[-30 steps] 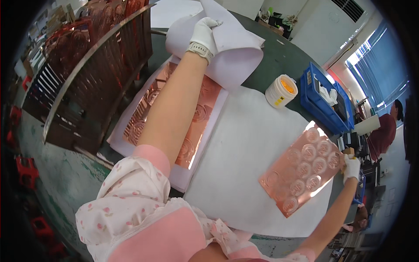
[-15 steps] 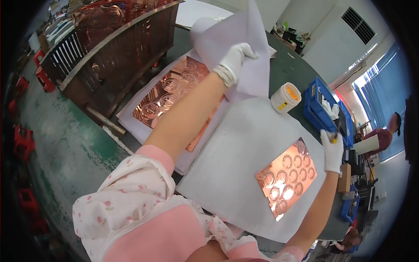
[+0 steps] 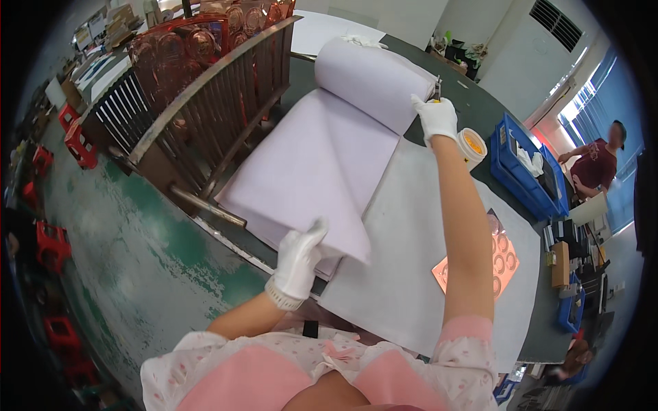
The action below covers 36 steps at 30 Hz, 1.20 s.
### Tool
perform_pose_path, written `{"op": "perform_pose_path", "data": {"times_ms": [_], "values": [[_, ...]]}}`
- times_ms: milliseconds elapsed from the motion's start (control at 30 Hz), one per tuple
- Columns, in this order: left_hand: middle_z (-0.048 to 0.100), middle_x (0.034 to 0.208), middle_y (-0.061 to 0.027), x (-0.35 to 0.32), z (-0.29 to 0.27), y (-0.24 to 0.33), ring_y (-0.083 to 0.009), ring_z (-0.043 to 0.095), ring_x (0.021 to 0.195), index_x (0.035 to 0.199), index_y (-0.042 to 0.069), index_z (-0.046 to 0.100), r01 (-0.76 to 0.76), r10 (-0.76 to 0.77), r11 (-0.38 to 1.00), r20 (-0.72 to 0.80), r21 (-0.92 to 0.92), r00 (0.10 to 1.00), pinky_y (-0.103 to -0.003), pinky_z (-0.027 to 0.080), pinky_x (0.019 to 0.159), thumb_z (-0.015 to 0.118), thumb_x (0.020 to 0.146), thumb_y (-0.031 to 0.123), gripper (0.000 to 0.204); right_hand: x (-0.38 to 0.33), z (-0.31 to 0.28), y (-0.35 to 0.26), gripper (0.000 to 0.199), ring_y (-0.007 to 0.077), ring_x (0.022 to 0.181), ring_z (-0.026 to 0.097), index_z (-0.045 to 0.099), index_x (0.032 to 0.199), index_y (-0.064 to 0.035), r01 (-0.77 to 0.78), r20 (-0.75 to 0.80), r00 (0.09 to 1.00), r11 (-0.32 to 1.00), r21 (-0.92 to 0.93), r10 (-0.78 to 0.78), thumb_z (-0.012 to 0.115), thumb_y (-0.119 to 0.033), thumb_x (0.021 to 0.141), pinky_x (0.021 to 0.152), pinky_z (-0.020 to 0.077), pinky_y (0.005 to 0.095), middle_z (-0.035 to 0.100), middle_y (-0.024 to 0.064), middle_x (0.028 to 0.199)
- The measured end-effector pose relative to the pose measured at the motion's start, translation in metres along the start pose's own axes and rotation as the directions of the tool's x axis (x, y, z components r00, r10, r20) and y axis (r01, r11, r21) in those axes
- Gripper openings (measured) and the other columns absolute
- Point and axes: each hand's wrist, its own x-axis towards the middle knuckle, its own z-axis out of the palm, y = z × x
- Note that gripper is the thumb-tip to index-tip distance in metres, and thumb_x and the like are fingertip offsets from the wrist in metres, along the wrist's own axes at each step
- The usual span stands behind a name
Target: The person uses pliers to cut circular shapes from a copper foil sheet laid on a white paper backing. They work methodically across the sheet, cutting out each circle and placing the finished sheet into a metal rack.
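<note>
A pale lavender sheet [image 3: 312,157] of packing material runs toward me from a thick roll [image 3: 373,82] at the far side of the table. Closed on the sheet's near edge, my left hand [image 3: 296,264] wears a white glove, and the edge folds up beside it. My right hand [image 3: 436,118], also gloved, is at the roll's right end, closed around a small tool [image 3: 438,90] with yellow and metallic parts; its exact kind is unclear. An embossed copper-coloured plate [image 3: 504,264] with round patterns lies on grey-white paper [image 3: 397,274], partly hidden by my right forearm.
A white tub [image 3: 473,147] with orange contents stands beside blue bins [image 3: 524,168] on the dark green table. Left, a slatted metal rack [image 3: 226,103] stands near shiny copper-coloured sheets [image 3: 181,51]. Another person [image 3: 596,164] is at the far right; red stools [image 3: 81,145] stand on the floor.
My left hand has drawn the lavender sheet toward me, covering the copper-coloured plates at left. My right hand has moved from beside the blue bins to the roll's end.
</note>
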Motion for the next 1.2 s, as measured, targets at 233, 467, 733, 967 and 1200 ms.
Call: {"op": "perform_pose_path", "data": {"times_ms": [233, 467, 733, 967, 1200], "values": [[0.059, 0.06, -0.0085, -0.002, -0.076, -0.008, -0.0123, 0.055, 0.048, 0.07, -0.002, 0.052, 0.115, -0.083, 0.928, -0.104, 0.355, 0.991, -0.026, 0.047, 0.05, 0.061, 0.089, 0.033, 0.04, -0.019, 0.052, -0.064, 0.009, 0.0296, 0.087, 0.058, 0.059, 0.082, -0.0071, 0.934, 0.13, 0.337, 0.314, -0.171, -0.932, 0.056, -0.015, 0.077, 0.068, 0.0478, 0.042, 0.06, 0.0092, 0.097], [0.062, 0.061, -0.0092, -0.006, -0.096, -0.031, -0.01, 0.055, 0.047, 0.063, 0.002, 0.053, -0.006, -0.015, 0.854, 0.036, 0.521, 0.999, -0.022, 0.046, 0.043, 0.06, 0.09, 0.025, 0.036, -0.015, 0.112, -0.09, 0.016, 0.0268, 0.108, 0.05, 0.059, 0.089, -0.0055, 0.84, 0.291, 0.508, 0.391, -0.376, -0.811, 0.056, -0.009, 0.073, 0.079, 0.0447, 0.037, 0.042, 0.0121, 0.136], [0.061, 0.053, -0.0065, -0.003, -0.098, -0.021, -0.019, 0.062, 0.049, 0.057, 0.007, 0.054, -0.221, 0.139, 0.761, 0.18, 0.609, 0.974, -0.031, 0.046, 0.047, 0.061, 0.089, 0.019, 0.035, 0.007, 0.124, -0.054, 0.015, 0.0297, 0.104, 0.053, 0.059, 0.088, -0.0046, 0.78, 0.237, 0.566, 0.419, -0.466, -0.79, 0.056, -0.01, 0.075, 0.074, 0.0462, 0.0406, 0.044, 0.0164, 0.135], [0.063, 0.061, -0.0045, -0.003, -0.103, -0.018, -0.02, 0.059, 0.052, 0.07, 0.009, 0.064, -0.338, 0.181, 0.695, 0.3, 0.635, 0.937, -0.031, 0.045, 0.048, 0.06, 0.088, 0.015, 0.02, 0.008, 0.11, -0.065, 0.016, 0.0261, 0.089, 0.057, 0.06, 0.09, -0.0087, 0.762, 0.212, 0.616, 0.505, -0.406, -0.759, 0.058, -0.01, 0.074, 0.068, 0.0461, 0.0397, 0.06, 0.0125, 0.102], [0.063, 0.063, -0.0044, -0.005, -0.102, -0.017, -0.0188, 0.06, 0.051, 0.074, 0.009, 0.065, -0.307, 0.158, 0.737, 0.289, 0.602, 0.944, -0.03, 0.046, 0.047, 0.06, 0.089, 0.016, 0.017, 0.008, 0.114, -0.071, 0.023, 0.025, 0.067, 0.059, 0.058, 0.1, -0.0121, 0.755, 0.131, 0.531, 0.397, -0.521, -0.837, 0.056, -0.011, 0.077, 0.056, 0.0456, 0.039, 0.061, 0.0066, 0.075]]}}
